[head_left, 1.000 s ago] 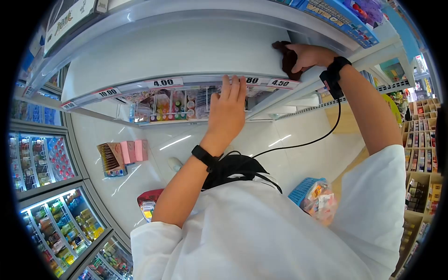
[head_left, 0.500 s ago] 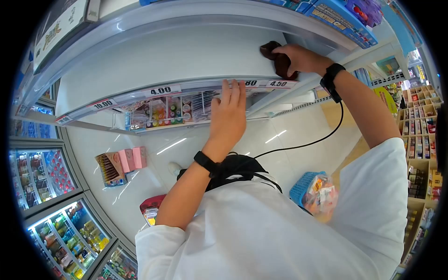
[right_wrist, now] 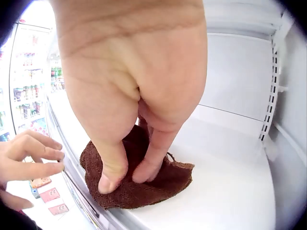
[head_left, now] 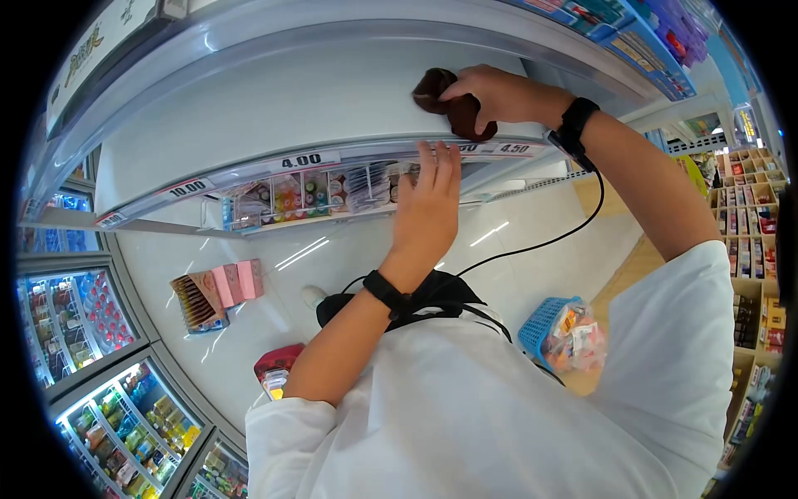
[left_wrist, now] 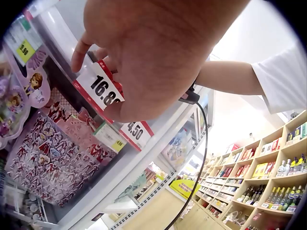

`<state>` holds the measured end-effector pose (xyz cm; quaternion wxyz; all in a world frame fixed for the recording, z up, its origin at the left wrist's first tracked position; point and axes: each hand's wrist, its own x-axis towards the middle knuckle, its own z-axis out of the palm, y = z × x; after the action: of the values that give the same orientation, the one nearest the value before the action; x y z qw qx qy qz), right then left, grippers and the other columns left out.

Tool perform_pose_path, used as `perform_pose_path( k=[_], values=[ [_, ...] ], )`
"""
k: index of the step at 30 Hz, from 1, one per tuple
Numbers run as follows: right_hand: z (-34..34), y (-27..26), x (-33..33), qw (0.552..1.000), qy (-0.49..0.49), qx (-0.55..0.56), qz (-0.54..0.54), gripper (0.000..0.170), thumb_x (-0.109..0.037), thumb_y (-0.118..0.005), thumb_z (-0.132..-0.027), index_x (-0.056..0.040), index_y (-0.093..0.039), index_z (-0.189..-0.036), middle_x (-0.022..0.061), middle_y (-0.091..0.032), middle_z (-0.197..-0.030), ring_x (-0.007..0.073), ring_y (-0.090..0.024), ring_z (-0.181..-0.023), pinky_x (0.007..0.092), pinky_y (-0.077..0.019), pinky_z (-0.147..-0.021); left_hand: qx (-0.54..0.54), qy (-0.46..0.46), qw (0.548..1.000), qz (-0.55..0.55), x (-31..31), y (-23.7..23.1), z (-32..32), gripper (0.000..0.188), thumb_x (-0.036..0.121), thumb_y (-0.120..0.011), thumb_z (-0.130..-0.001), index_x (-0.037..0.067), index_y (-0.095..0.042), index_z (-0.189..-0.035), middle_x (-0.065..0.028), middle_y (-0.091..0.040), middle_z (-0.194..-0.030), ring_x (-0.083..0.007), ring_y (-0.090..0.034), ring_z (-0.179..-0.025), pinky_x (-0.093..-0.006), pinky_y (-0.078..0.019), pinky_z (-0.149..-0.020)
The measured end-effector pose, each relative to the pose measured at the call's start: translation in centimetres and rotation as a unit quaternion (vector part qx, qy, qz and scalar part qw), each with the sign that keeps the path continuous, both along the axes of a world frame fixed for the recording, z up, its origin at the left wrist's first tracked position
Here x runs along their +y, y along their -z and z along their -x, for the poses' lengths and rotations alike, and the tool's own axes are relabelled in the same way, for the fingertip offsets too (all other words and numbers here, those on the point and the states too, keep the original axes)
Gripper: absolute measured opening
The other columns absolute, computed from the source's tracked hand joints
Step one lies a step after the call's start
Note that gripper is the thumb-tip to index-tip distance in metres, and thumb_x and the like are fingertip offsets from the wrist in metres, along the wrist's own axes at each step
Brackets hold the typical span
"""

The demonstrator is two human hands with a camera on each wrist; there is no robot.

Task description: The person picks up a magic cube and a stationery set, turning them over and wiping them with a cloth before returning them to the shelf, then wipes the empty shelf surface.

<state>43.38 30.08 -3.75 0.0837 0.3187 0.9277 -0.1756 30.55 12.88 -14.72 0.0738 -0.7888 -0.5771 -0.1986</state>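
Note:
My right hand (head_left: 509, 93) grips a bunched brown cloth (head_left: 472, 118) on the white shelf (head_left: 274, 108), close to its front edge. In the right wrist view the thumb and a finger press into the fuzzy cloth (right_wrist: 148, 195), part of which spreads flat below them; the other fingers are hidden. My left hand (head_left: 424, 212) rests its nearly straight fingertips on the shelf's front price strip, left of the cloth. From the left wrist, the hand (left_wrist: 144, 57) partly covers a 16.80 price label (left_wrist: 98, 88).
Packaged goods (left_wrist: 57, 158) hang and stand below the shelf. Boxed toys (head_left: 623, 41) are on the shelf above. On the floor are pink boxes (head_left: 237, 283) and a blue basket (head_left: 544, 324) with packages. A black cable (head_left: 540, 239) runs from the right wrist.
My right hand has slid the cloth leftward along the shelf, away from its right end. The left hand stays at the front edge; the head view has shifted slightly.

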Motion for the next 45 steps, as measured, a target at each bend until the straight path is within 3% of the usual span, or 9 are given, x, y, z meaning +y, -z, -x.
perform_pose_path(
  k=[7, 30, 34, 35, 38, 39, 42, 43, 45],
  values=[
    [6.5, 0.2, -0.1, 0.999, -0.022, 0.017, 0.046, 0.061, 0.001, -0.077, -0.055, -0.0018, -0.062, -0.114, 0.0152, -0.055, -0.099, 0.0325, -0.055, -0.094, 0.0367, -0.0467, -0.081, 0.041, 0.002, 0.999, -0.025, 0.0, 0.0, 0.6, 0.058, 0.017, -0.050, -0.083, -0.004, -0.039, -0.136, -0.0165, -0.042, -0.135, -0.0314, -0.037, -0.128, -0.0360, -0.0421, -0.082],
    [22.3, 2.3, -0.2, 0.983, -0.149, 0.079, 0.072, 0.062, -0.013, -0.083, -0.056, -0.0088, -0.062, -0.114, 0.0115, -0.051, -0.099, 0.0282, -0.052, -0.095, 0.0343, -0.0456, -0.081, 0.052, -0.014, 0.997, -0.058, -0.2, 0.0, 1.6, 0.059, 0.023, -0.054, -0.080, -0.002, -0.044, -0.133, -0.0130, -0.042, -0.134, -0.0280, -0.034, -0.127, -0.0335, -0.0435, -0.079],
    [24.9, 2.0, -0.9, 0.981, -0.161, 0.071, 0.078, 0.062, -0.015, -0.084, -0.055, -0.0092, -0.063, -0.113, 0.0122, -0.051, -0.099, 0.0290, -0.052, -0.096, 0.0347, -0.0451, -0.081, -0.065, 0.048, 0.995, -0.063, 0.1, 0.2, 3.4, 0.054, 0.017, -0.054, -0.079, -0.001, -0.047, -0.129, -0.0133, -0.043, -0.133, -0.0258, -0.034, -0.128, -0.0317, -0.0435, -0.079],
    [25.5, 1.7, -1.0, 0.982, -0.153, 0.068, 0.086, 0.062, -0.015, -0.084, -0.054, -0.0093, -0.063, -0.112, 0.0125, -0.051, -0.100, 0.0294, -0.052, -0.096, 0.0348, -0.0450, -0.081, -0.167, 0.085, 0.980, -0.065, 0.3, 0.2, 3.9, 0.052, 0.014, -0.054, -0.077, -0.002, -0.049, -0.127, -0.0133, -0.046, -0.132, -0.0254, -0.037, -0.128, -0.0328, -0.0436, -0.082],
    [26.4, 2.7, -0.3, 0.977, -0.181, 0.087, 0.067, 0.061, -0.016, -0.085, -0.055, -0.0097, -0.063, -0.112, 0.0130, -0.051, -0.101, 0.0300, -0.052, -0.096, 0.0359, -0.0452, -0.082, -0.232, 0.124, 0.961, -0.088, 0.6, -0.4, 6.1, 0.048, 0.012, -0.054, -0.076, -0.001, -0.053, -0.122, -0.0119, -0.047, -0.132, -0.0252, -0.040, -0.127, -0.0345, -0.0434, -0.085],
    [26.6, 3.0, -0.3, 0.975, -0.195, 0.083, 0.065, 0.061, -0.016, -0.085, -0.055, -0.0097, -0.063, -0.112, 0.0130, -0.051, -0.101, 0.0300, -0.052, -0.096, 0.0359, -0.0452, -0.082, -0.244, 0.117, 0.959, -0.087, 0.3, -0.9, 7.2, 0.043, 0.011, -0.055, -0.076, 0.000, -0.056, -0.117, -0.0113, -0.048, -0.132, -0.0253, -0.041, -0.128, -0.0386, -0.0402, -0.095],
    [27.5, 3.1, -0.4, 0.979, -0.173, 0.091, 0.061, 0.061, -0.017, -0.085, -0.054, -0.0097, -0.063, -0.110, 0.0128, -0.051, -0.100, 0.0298, -0.052, -0.095, 0.0358, -0.0448, -0.083, -0.151, 0.056, 0.980, -0.117, -1.1, -1.7, 11.1, 0.042, 0.013, -0.056, -0.075, 0.000, -0.057, -0.115, -0.0119, -0.048, -0.132, -0.0250, -0.039, -0.129, -0.0428, -0.0330, -0.104],
    [27.7, 3.1, -0.4, 0.980, -0.165, 0.093, 0.064, 0.061, -0.019, -0.085, -0.053, -0.0101, -0.064, -0.110, 0.0145, -0.052, -0.100, 0.0321, -0.052, -0.097, 0.0370, -0.0441, -0.084, -0.138, 0.029, 0.984, -0.108, -1.9, -2.3, 12.7, 0.044, 0.013, -0.056, -0.075, -0.001, -0.056, -0.117, -0.0134, -0.047, -0.132, -0.0263, -0.038, -0.130, -0.0462, -0.0248, -0.110],
    [28.4, 3.1, -0.7, 0.979, -0.166, 0.104, 0.051, 0.061, -0.021, -0.086, -0.052, -0.0107, -0.065, -0.109, 0.0158, -0.053, -0.100, 0.0339, -0.053, -0.096, 0.0388, -0.0441, -0.084, -0.162, -0.027, 0.980, -0.109, -2.5, -1.7, 14.2, 0.045, 0.013, -0.056, -0.075, -0.001, -0.055, -0.118, -0.0137, -0.047, -0.132, -0.0272, -0.037, -0.130, -0.0462, -0.0253, -0.110]
  ],
)
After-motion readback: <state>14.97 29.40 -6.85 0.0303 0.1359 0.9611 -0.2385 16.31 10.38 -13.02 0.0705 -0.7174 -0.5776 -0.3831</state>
